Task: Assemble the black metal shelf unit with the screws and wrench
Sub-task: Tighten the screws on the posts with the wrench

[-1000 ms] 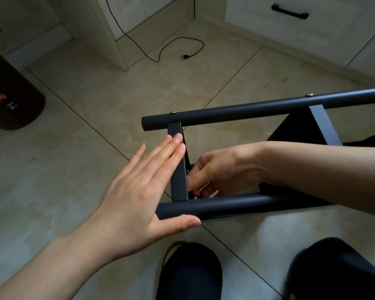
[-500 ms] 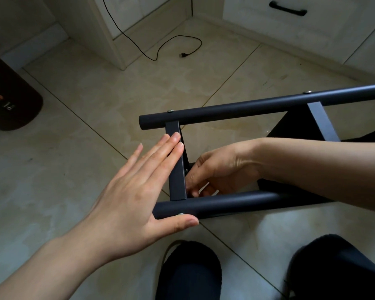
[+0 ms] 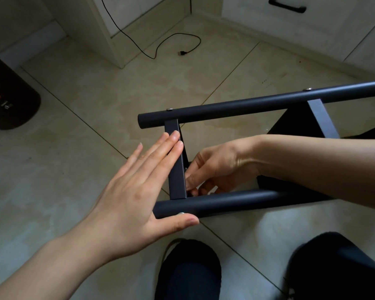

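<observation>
Head view: beige tiled floor (image 3: 78, 161)

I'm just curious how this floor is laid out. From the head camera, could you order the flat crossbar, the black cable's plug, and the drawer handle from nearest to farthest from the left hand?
1. Flat crossbar: the left hand presses its straight fingers against it.
2. Cable plug: on the tiles, well beyond the frame.
3. Drawer handle: far right, on the cabinet.

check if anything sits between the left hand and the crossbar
Nothing visible does. The left hand lies flat with straight fingers against the crossbar; the right hand works on the bar's far side.
</observation>
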### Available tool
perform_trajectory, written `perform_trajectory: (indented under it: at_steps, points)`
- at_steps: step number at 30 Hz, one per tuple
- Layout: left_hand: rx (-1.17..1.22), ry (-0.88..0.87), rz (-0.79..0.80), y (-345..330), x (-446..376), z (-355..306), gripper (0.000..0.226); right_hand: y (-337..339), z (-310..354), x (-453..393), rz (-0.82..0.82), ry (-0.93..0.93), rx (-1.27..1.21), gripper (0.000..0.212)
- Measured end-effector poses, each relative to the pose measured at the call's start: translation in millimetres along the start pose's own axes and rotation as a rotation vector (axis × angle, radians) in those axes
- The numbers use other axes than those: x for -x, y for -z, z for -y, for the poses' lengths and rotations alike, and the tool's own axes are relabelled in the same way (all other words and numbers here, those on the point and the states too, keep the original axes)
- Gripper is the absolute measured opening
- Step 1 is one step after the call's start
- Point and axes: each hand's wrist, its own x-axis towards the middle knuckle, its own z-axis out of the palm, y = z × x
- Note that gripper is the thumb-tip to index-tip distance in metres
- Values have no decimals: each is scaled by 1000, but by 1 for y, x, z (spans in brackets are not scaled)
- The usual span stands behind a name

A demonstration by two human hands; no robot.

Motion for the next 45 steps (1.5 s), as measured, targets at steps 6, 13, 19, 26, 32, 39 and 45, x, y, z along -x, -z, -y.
perform_trajectory:
  at_steps: [6,13,19,26,32,39,45]
  points:
    - [-2,0,1,0,1,0,105,0,-2,3,-23,17,6,12]
    - [-4,-2,-1,0,0,0,104,-1,-1,3,-35,40,26,15]
    - [0,1,2,0,0,-1,105,-2,-1,3,-31,12,30,16]
    - [11,3,-1,-1,0,-1,105,-3,0,0,-34,-19,45,18]
    - [8,3,2,0,1,-1,105,-6,-1,-1,-47,-25,70,17]
    - [7,0,2,0,1,0,105,-8,-2,-4,-45,25,48,15]
    - [5,2,6,1,1,0,106,1,-2,1,-9,-14,16,11]
